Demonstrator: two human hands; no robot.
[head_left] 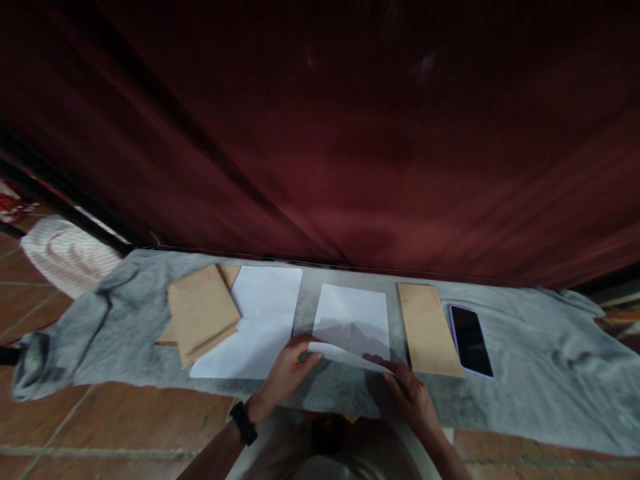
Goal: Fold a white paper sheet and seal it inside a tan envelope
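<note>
On grey cloth (125, 333) | hands lift paper sheet (353, 320) edge | envelope (429, 328) beside

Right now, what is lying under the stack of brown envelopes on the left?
The stack of brown envelopes overlaps a white sheet lying on the grey cloth. Anything else beneath is covered.

Bystander items on grey cloth (525, 360)
Envelope stack (203, 313) at 9 o'clock, white sheets (260, 327) beside; single envelope (430, 328), phone (470, 340) at 3 o'clock.
</note>
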